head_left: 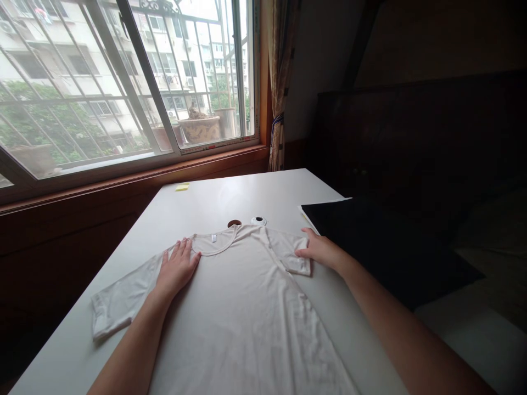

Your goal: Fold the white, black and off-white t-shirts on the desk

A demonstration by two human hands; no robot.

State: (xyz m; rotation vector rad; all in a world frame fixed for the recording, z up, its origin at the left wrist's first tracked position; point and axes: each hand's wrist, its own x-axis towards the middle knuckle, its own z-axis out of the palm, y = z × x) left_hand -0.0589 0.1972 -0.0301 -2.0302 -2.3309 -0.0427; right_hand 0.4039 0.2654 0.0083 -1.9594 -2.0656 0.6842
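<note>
A white T-shirt [247, 296] is spread on the table with its round collar toward the far side and a small label inside the neck. My left hand [177, 269] lies flat on the left shoulder beside the collar, its fingers stretched out. The left sleeve extends past that hand toward the table's left side, its hem slightly bunched. At the right sleeve's hem, my right hand [321, 249] holds the cloth edge with thumb and fingers. Creases run along the right sleeve and down the shirt's right side.
Beyond the collar are a brown round object [234, 223] and a white ring-shaped object [259, 220]. A black sheet-like item [387, 247] covers the table's right side. Yellow paper [181, 187] lies at the far left corner of the white table [275, 189]. A window stands behind.
</note>
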